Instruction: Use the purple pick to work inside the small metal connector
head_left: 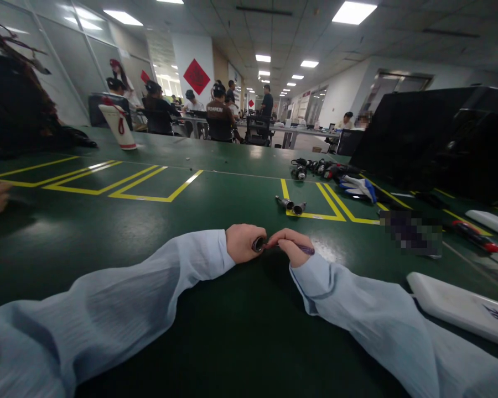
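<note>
Green table [216, 204]: marked with yellow tape, stretching far across.
White case [452, 307]: near right.
White cup [120, 127]: far left.
Left hand [243, 243]: curled around a dark metal fitting [258, 244], near the middle.
Right hand [292, 247]: fingers pinching a purple-handled tool [307, 250], pointing left towards the fitting; contact, cannot tell.
Two loose fittings [299, 209]: side by side, farther off, slightly right.

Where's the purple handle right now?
In the head view, the purple handle is near the middle, gripped in the right hand, close to the left hand, which holds a metal piece.
</note>
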Demonstrator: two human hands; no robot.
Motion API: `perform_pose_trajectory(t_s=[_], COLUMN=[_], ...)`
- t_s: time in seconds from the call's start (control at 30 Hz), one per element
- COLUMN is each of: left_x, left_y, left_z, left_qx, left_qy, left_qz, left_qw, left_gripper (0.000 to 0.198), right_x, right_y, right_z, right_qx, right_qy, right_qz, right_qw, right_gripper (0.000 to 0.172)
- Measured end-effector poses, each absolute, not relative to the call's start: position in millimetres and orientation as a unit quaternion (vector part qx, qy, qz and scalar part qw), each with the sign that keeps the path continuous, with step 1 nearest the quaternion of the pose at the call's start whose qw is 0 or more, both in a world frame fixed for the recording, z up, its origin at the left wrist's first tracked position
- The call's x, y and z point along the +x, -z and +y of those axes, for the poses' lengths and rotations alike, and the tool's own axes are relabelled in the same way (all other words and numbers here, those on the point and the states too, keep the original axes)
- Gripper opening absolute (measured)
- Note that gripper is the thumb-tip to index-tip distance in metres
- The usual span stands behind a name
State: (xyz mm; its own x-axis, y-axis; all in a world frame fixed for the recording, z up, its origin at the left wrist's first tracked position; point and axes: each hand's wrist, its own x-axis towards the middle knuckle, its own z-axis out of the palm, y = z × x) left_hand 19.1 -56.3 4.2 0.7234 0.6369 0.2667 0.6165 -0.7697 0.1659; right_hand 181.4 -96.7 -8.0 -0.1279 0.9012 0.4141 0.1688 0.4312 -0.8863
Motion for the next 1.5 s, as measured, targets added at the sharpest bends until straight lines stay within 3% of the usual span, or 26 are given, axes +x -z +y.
perform_pose_trajectory(t_s=[0.17, 0.3, 0.6, 0.9, 1.0, 1.23, 1.37, 1.5], left_x=[19.1, 18.4, 17.7, 19.7, 18.9, 16.0, 16.6, 17.9], left_y=[-5.5, -5.1, -0.7, -1.6, -3.3, -4.0, -0.9, 0.6], left_z=[-58.7, -57.9, -54.6, -54.0, -55.4, -55.9, -52.5, -51.0], left_qx=[0.932, 0.933, 0.927, 0.904, 0.914, 0.931, 0.929, 0.925], left_qy=[-0.145, -0.154, -0.210, -0.176, -0.166, -0.185, -0.207, -0.207], left_qz=[0.331, 0.325, 0.294, 0.385, 0.368, 0.305, 0.279, 0.288], left_qw=[0.014, 0.036, 0.103, 0.053, 0.048, 0.080, 0.125, 0.139], left_gripper=[0.010, 0.009, 0.015, 0.013, 0.012, 0.007, 0.009, 0.011], right_x=[190.3, 194.8, 192.6, 183.3, 185.2, 196.3, 194.1, 192.6], right_y=[9.3, 11.7, 15.4, 7.7, 8.3, 14.0, 15.9, 12.2], right_z=[-83.5, -78.5, -78.4, -98.9, -95.7, -77.4, -74.7, -82.9], right_qx=[-0.330, -0.286, -0.255, -0.398, -0.377, -0.277, -0.254, -0.289], right_qy=[-0.617, -0.675, -0.649, -0.350, -0.382, -0.647, -0.663, -0.590], right_qz=[-0.507, -0.485, -0.508, -0.664, -0.662, -0.518, -0.514, -0.559], right_qw=[0.503, 0.476, 0.505, 0.528, 0.523, 0.487, 0.481, 0.505], right_gripper=[0.017, 0.015, 0.014, 0.019, 0.020, 0.015, 0.013, 0.014])
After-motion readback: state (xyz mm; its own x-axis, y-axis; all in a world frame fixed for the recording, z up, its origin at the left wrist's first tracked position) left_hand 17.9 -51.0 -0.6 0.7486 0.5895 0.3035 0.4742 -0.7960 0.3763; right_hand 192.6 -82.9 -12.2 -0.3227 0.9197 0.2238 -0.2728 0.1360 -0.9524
